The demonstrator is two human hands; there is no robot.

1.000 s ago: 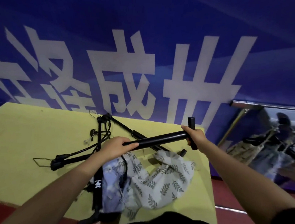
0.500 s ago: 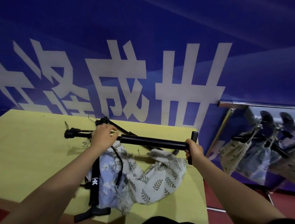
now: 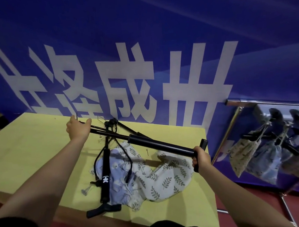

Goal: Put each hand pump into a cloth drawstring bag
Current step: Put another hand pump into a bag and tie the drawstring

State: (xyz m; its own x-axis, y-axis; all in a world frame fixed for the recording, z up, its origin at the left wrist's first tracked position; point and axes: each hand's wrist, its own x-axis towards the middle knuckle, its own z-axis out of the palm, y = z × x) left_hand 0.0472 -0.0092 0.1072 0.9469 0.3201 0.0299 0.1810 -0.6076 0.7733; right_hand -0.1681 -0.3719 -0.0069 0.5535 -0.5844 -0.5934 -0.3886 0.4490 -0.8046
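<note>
The right hand [image 3: 201,158] clamps the T-handle of a hand pump [image 3: 161,146]; the left hand [image 3: 77,127] grips its far end at 10 o'clock. Cloth drawstring bags [image 3: 161,179] lie under it on the table [image 3: 23,159]. Filled bags [image 3: 244,150] hang at 3 o'clock, and another pump [image 3: 105,177] waits, so work remains.

Blue banner wall [image 3: 173,22] with white characters, yellow table [image 3: 23,159], red floor [image 3: 250,204]

Both arms stretched fwd, bare forearms, dark sleeves at near edge. Left hand [image 3: 77,128] far left, fingers curled round thin rod end of hand pump [image 3: 161,145]. Right hand [image 3: 201,158] near right, fist round its T-handle, knuckles up.
</note>
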